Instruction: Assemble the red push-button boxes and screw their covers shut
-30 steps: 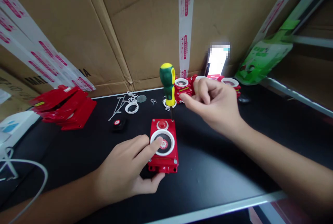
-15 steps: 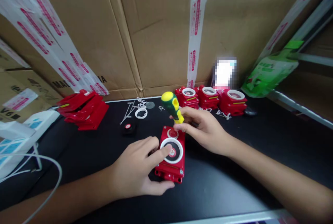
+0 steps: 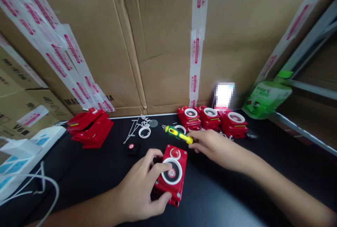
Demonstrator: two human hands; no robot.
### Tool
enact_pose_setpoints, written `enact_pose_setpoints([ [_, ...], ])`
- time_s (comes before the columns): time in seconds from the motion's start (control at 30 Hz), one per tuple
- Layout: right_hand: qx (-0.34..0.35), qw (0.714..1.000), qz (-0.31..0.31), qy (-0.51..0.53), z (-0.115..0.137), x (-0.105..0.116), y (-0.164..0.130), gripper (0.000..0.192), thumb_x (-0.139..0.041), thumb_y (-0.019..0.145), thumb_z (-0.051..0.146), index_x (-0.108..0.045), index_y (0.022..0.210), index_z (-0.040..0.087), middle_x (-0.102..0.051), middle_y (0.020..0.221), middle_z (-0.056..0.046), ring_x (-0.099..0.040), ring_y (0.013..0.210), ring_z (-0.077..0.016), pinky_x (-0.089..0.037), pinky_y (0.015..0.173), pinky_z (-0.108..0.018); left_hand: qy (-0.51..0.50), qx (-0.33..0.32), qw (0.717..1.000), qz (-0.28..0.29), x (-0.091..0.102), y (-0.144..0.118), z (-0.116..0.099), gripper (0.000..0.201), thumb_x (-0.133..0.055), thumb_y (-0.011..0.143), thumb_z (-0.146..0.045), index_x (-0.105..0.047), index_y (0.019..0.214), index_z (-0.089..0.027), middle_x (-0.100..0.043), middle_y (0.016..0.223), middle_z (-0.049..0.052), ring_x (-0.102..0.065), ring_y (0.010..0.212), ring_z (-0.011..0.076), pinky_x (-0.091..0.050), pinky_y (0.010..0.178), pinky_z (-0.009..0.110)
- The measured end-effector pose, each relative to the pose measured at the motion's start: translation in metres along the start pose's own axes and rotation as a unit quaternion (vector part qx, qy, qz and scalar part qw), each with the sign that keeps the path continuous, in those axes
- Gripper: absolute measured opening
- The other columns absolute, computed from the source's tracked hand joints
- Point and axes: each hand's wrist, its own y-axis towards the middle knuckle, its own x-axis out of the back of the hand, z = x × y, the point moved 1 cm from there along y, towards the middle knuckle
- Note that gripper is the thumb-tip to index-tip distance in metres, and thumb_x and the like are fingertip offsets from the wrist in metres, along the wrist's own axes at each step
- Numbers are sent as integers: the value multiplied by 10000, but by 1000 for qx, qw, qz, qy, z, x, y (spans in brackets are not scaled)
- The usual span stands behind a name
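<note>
Brown cardboard (image 3: 163, 44) stands like a wall behind a black table (image 3: 223, 199). White tape (image 3: 196, 44) with pink words runs down the cardboard.

The left hand (image 3: 142, 192) holds a red box (image 3: 172, 174). Its thumb is under the near edge and its fingers curl over the left side and top. The box is tipped up a little off the table. On the box is a small red button (image 3: 175, 153) and under it a round black part with a white ring (image 3: 171, 172).

The right hand (image 3: 213, 146) is just behind the box. Its fingers pinch a screwdriver (image 3: 178, 134) at the yellow end of the handle. The screwdriver lies almost flat, and its green and yellow handle points left and away. Its metal tip is hidden by the hand.

Three more red boxes (image 3: 212, 118) stand in a row at the back, near the wall. Each one has a white ring on top. A green bag (image 3: 265, 97) leans at the right, close to them.

A pile of red lids (image 3: 91, 128) lies at the left of the table. Between the pile and the row are a loose white ring (image 3: 144, 132), some thin white ties (image 3: 134, 125) and a small black piece (image 3: 131, 148) with a red dot. A white box (image 3: 23, 153) and a white cord (image 3: 39, 185) are at the far left.
</note>
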Motion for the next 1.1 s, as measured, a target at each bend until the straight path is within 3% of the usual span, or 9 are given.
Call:
enact_pose_setpoints([
  [0.1, -43, 997, 11, -65, -9, -5, 1, 162, -564, 1112, 221, -664, 988, 188, -791, 937, -113, -740, 810, -273, -411, 682, -352, -21, 21, 1000, 8, 1, -1, 6, 763, -718, 745, -188, -461, 1457, -287, -525, 1501, 189, -723, 1253, 386, -660, 1009, 571],
  [0.2, -71, 990, 36, -114, -21, -4, -7, 121, -586, 1097, 207, -678, 1022, 186, -807, 971, -139, -775, 853, -329, -378, 669, -359, -26, 18, 999, 7, 1, -1, 12, 771, -734, 710, -258, -463, 1431, -287, -548, 1506, 186, -713, 1288, 419, -650, 1008, 582],
  [0.3, -83, 984, 71, -142, -29, -2, -18, 80, -619, 1079, 180, -694, 1052, 187, -824, 1023, -147, -804, 916, -363, -400, 694, -371, -4, 33, 999, 2, 4, 2, 14, 676, -741, 733, -288, -489, 1361, -294, -582, 1478, 162, -735, 1238, 388, -650, 972, 530],
  [0.5, -93, 973, 113, -180, -27, -2, -25, 62, -628, 1086, 222, -682, 1098, 195, -827, 1043, -143, -824, 945, -389, -446, 706, -396, 59, 36, 996, 56, 17, 12, 3, 504, -696, 826, -291, -565, 1313, -280, -637, 1475, 151, -707, 1276, 389, -623, 993, 509],
  [0.6, -70, 975, 120, -175, -30, 1, -24, 53, -639, 1083, 254, -667, 1073, 210, -816, 1044, -125, -811, 925, -360, -450, 701, -389, 30, 41, 997, 66, 25, 20, -3, 393, -604, 946, -276, -589, 1338, -283, -678, 1435, 125, -721, 1231, 327, -612, 981, 453],
  [0.7, -57, 982, 118, -137, -41, -1, -24, 77, -615, 1081, 258, -647, 1018, 229, -799, 1032, -91, -783, 894, -310, -446, 701, -369, -12, 68, 997, 42, 34, 33, 0, 290, -504, 1042, -267, -609, 1312, -263, -744, 1259, 84, -740, 1113, 254, -606, 959, 390],
  [0.83, -51, 989, 103, -89, -59, -13, -24, 181, -545, 1112, 371, -627, 1011, 246, -747, 944, -58, -707, 793, -253, -419, 673, -348, 47, 222, 973, -42, 56, 40, 38, 155, -550, 1064, -335, -659, 1127, -245, -743, 999, 31, -725, 862, 208, -581, 784, 338],
  [0.93, -38, 993, 95, -66, -67, -22, -25, 315, -494, 1128, 490, -602, 957, 249, -697, 872, -41, -637, 723, -224, -403, 663, -343, 88, 300, 943, -113, 77, 29, 76, 179, -544, 1036, -347, -643, 1118, -223, -693, 918, 26, -686, 792, 214, -540, 715, 343],
  [1.1, -34, 993, 90, -69, -67, -27, -26, 367, -462, 1129, 539, -595, 945, 251, -685, 865, -38, -617, 710, -213, -389, 657, -340, 97, 342, 928, -110, 89, 7, 118, 260, -621, 954, -466, -693, 1006, -222, -693, 928, 40, -688, 838, 239, -545, 786, 381],
])
